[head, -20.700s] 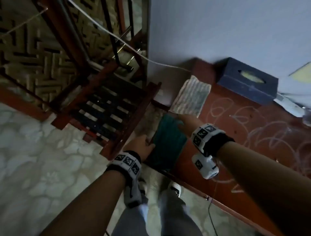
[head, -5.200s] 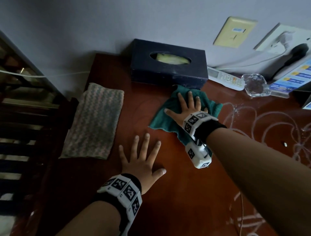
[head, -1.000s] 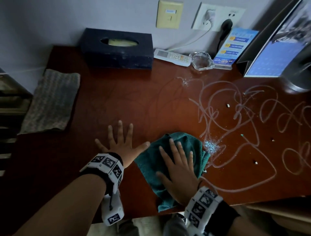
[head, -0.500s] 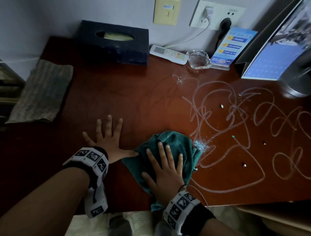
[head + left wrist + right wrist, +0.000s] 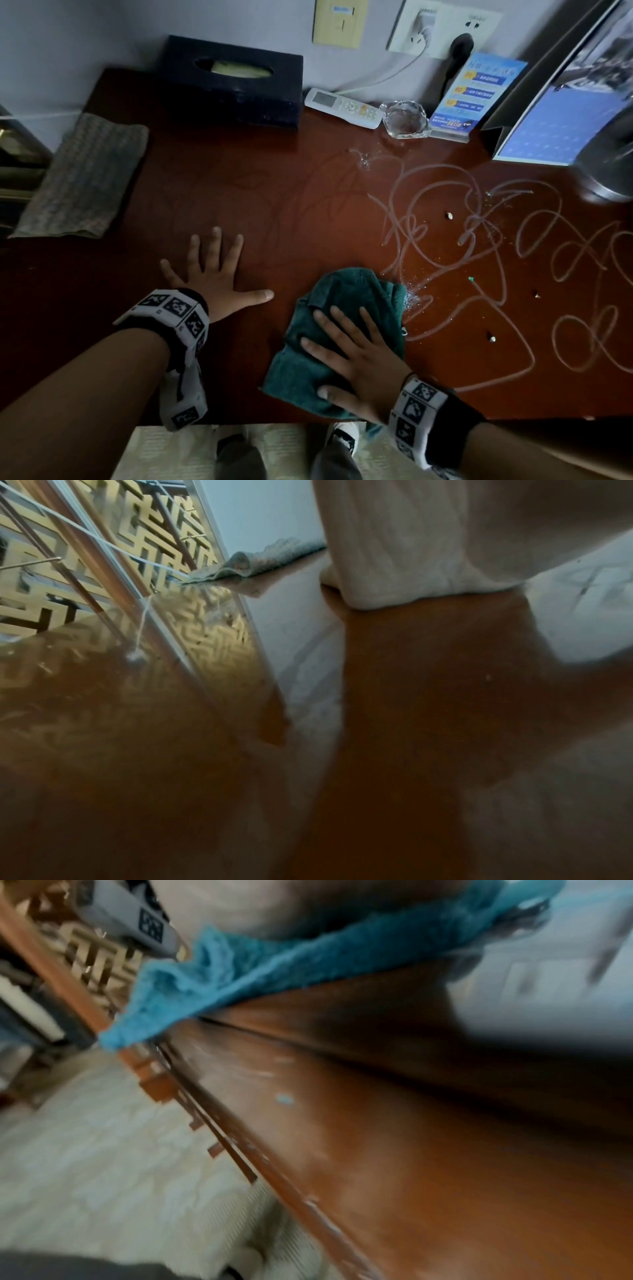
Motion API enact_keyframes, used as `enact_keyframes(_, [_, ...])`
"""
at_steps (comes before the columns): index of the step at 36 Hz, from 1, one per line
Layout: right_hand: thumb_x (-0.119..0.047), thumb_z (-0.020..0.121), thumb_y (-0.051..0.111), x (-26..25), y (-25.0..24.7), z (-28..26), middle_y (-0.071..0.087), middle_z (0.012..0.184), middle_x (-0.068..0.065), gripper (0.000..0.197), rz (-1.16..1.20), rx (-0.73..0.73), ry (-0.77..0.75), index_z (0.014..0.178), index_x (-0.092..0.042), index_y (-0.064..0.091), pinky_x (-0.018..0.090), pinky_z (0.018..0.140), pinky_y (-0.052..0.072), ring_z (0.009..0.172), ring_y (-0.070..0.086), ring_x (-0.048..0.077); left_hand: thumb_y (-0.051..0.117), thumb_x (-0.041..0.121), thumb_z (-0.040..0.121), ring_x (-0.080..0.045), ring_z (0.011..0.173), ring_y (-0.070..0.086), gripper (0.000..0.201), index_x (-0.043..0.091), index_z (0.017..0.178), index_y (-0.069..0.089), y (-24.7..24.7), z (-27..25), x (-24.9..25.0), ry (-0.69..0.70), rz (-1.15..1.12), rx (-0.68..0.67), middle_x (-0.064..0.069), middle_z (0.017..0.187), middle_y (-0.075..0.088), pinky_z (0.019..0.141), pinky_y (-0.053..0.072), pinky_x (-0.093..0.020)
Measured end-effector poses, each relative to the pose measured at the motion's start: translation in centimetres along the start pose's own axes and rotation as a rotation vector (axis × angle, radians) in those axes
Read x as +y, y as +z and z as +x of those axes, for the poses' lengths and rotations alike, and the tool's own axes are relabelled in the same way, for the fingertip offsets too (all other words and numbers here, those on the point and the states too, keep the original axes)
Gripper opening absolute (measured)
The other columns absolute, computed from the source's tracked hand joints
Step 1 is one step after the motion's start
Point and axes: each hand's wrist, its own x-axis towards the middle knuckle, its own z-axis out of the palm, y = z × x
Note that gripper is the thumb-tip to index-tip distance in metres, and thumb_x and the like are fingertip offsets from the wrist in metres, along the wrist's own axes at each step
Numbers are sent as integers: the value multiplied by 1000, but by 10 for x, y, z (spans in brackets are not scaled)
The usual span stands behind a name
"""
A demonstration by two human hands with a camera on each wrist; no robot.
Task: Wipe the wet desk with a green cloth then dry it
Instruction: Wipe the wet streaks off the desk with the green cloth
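Reddish-brown and glossy, the desk (image 5: 308, 192) runs along a pale wall, its right half looped with whitish wet streaks (image 5: 479, 246) and a few small crumbs. Near the front edge the right hand (image 5: 356, 363) lies flat with fingers spread, pressing on the crumpled green cloth (image 5: 342, 301), whose near corner hangs over the edge, while the left hand (image 5: 215, 274) rests open and splayed on bare wood just beside it. At the back stand a dark tissue box (image 5: 233, 82), a white remote (image 5: 342, 108) and a glass ashtray (image 5: 406, 120); a grey towel (image 5: 82, 178) lies at the far left.
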Motion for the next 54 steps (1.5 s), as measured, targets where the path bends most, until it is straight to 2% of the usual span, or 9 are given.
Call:
enact_keyframes(8, [-60,93,35,29,-10,-9,-3,161,-1,68,-78,-87,-161,152,-38,9,49,112,-7,147,-9,21,18,83,77,-24,138,-32,86,44,141,-25,1,-2,4,-29,-53,33,9,148,-39,107,-12,-64])
enact_keyframes(10, [-54,93,41,20,-8,-12,-10,160,-5,70,19,-53,-81,151,-39,5,46,112,-12,146,-17,19,12,73,86,-24,139,-29,73,42,143,-20,1,-3,8,-37,-54,66,8,150,-35,108,-10,-64])
enact_keyframes(13, [-46,88,46,-6,-1,-16,0,161,-1,72,57,69,93,151,-38,11,49,111,2,147,-4,24,8,64,92,-25,142,-21,65,37,148,-11,0,-5,18,-45,-19,174,2,155,-24,110,-6,-63])
enact_keyframes(20, [-67,86,33,-40,5,-9,26,156,9,62,112,67,470,145,-48,28,50,107,8,141,18,32,9,58,95,-25,142,-24,61,37,145,-18,-4,0,52,71,49,260,0,153,-31,109,-6,-64])
enact_keyframes(24, [-71,91,22,-33,8,-14,24,157,7,60,101,39,454,146,-49,22,50,107,11,142,17,29,11,59,95,-25,142,-23,62,38,145,-20,-8,10,70,98,39,258,1,152,-32,110,-5,-63])
enact_keyframes(37, [-75,87,30,32,-10,-30,8,161,-2,66,-13,-158,86,147,-50,15,50,110,5,147,5,24,10,66,92,-26,138,-32,65,43,139,-28,-7,25,88,78,49,90,4,146,-42,109,-11,-62])
enact_keyframes(45, [-58,91,43,55,-34,-29,-30,151,-24,63,173,-182,-17,144,-56,9,37,108,-29,136,-36,4,11,66,91,-27,137,-33,65,45,139,-28,-9,27,86,100,34,61,4,146,-43,109,-11,-63])
enact_keyframes(50, [-53,96,35,36,-29,-25,-2,160,-13,53,206,40,108,146,-49,18,46,114,-11,146,-13,12,11,66,91,-27,137,-33,66,44,139,-29,-9,26,86,98,35,56,4,145,-43,108,-11,-63])
enact_keyframes(54, [-62,91,37,31,-18,-13,9,161,-1,59,132,59,207,146,-47,22,55,109,3,147,2,25,11,66,91,-27,137,-33,66,44,139,-29,-10,25,86,99,41,55,4,145,-43,108,-11,-62])
